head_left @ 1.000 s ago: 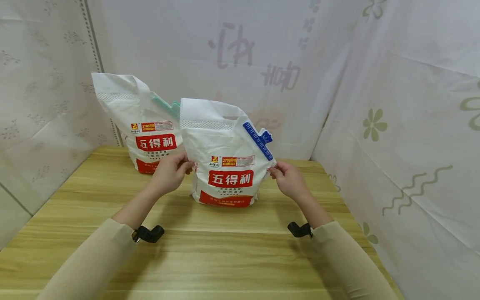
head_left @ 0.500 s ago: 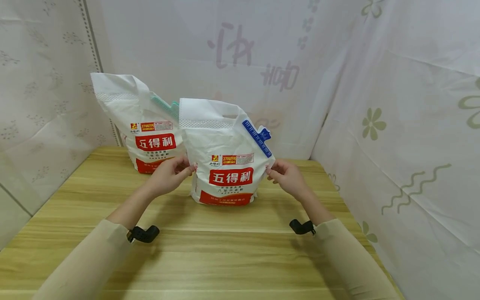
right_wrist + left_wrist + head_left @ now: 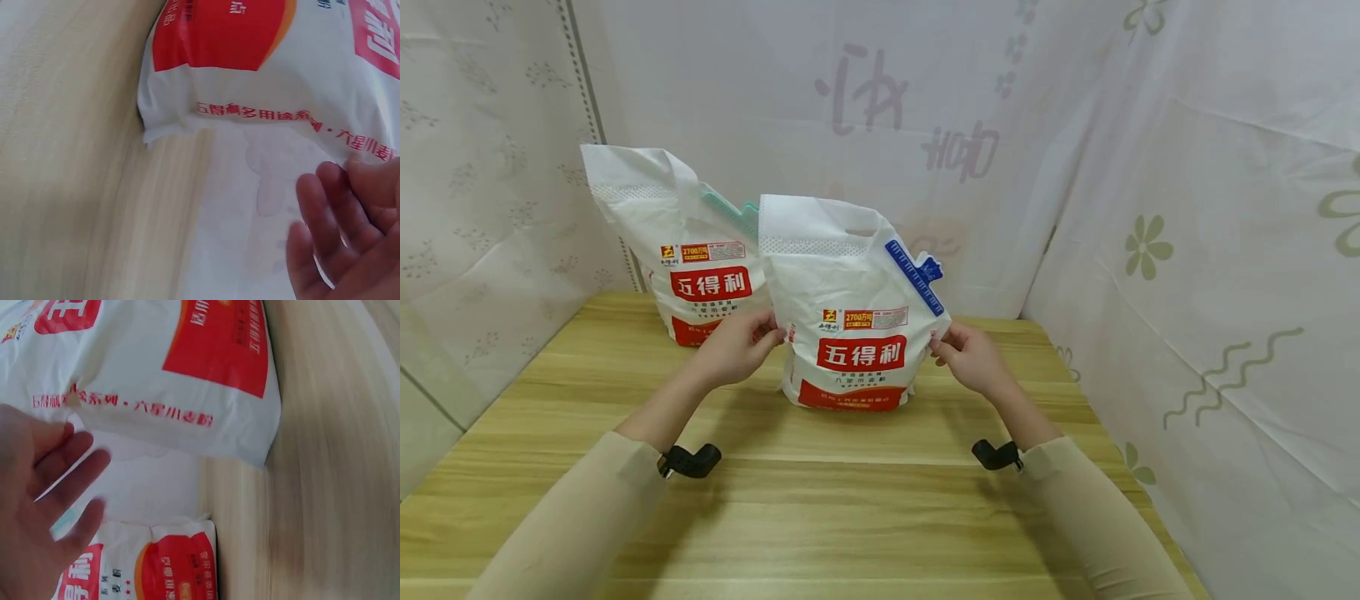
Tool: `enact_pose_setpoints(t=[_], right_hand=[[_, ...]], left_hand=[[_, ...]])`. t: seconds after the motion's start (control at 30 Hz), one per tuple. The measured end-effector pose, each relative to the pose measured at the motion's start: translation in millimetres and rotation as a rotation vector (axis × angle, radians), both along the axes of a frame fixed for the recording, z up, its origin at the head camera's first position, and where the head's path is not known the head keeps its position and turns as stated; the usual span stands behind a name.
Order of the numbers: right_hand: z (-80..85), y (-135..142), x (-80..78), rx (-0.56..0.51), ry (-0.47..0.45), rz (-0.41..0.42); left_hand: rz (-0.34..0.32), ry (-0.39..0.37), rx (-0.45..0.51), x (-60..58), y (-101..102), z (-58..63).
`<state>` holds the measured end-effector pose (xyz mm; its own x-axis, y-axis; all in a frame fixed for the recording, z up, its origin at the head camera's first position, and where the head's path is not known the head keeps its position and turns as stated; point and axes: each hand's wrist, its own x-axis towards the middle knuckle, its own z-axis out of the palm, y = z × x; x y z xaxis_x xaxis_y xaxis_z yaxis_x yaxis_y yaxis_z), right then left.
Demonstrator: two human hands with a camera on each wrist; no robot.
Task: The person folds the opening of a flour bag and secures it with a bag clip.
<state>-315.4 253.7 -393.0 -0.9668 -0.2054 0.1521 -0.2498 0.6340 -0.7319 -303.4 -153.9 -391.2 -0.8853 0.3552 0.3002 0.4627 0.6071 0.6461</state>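
Note:
A white flour bag (image 3: pixel 838 283) with red printing stands upright on the wooden table (image 3: pixel 820 517). Its slanted top right corner is closed by a blue bag clip (image 3: pixel 915 277). My left hand (image 3: pixel 733 350) pinches the bag's left side seam between thumb and forefinger, the other fingers spread loosely, as the left wrist view shows. On the opposite side, my right hand (image 3: pixel 976 360) pinches the right seam just below the clip. Thumb and fingertip meet at the printed edge in the right wrist view, where the bag's lower corner (image 3: pixel 165 119) also shows.
Behind and to the left stands a second flour bag (image 3: pixel 658 229), with a green bag clip (image 3: pixel 730 210) on its slanted corner, partly hidden by the front bag. Patterned white curtains (image 3: pixel 1210 250) enclose the table at the back and sides.
The front bag has barely moved; its clip corner sits very slightly further left than a second ago. Both hands stay at its side seams with small shifts of the fingers.

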Motion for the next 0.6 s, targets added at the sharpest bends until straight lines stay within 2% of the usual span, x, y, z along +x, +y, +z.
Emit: enact_pose_setpoints(t=[0.07,0.17,0.27,0.37,0.6], right_hand=[[-0.1,2,-1.1,-0.037,-0.021,0.012],[1.1,6,-1.6,-0.155,-0.055,0.007],[4.5,8,-2.0,-0.256,-0.046,-0.015],[7.9,10,-2.7,-0.285,-0.022,-0.034],[13.3,9,-2.8,-0.338,0.044,-0.035]], left_hand=[[-0.009,-0.048,0.029,0.5,-1,-1.4],[0.005,-0.097,0.122,3.0,-1,-3.2],[0.052,-0.045,0.244,4.9,0,-0.3],[0.095,0.028,0.341,5.2,2,5.3],[0.11,0.079,0.398,6.9,5,15.2]])
